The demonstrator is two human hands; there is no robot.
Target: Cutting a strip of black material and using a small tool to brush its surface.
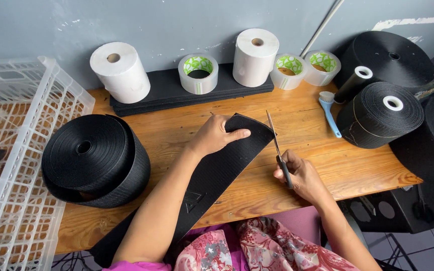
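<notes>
A wide black fabric strip (212, 175) runs diagonally across the wooden table (327, 165) from the front edge to its cut end near the middle. My left hand (216, 134) presses flat on the strip's far end, thumb over the top edge. My right hand (297, 175) grips the handles of a pair of scissors (276, 145), whose blades point away from me beside the strip's end. The blades look nearly closed.
A large black roll (94, 159) lies at the left beside a white plastic crate (21, 150). More black rolls (380, 113) sit at the right with a blue brush (330, 113). White paper rolls (120, 70) and tape rolls (198, 73) line the wall.
</notes>
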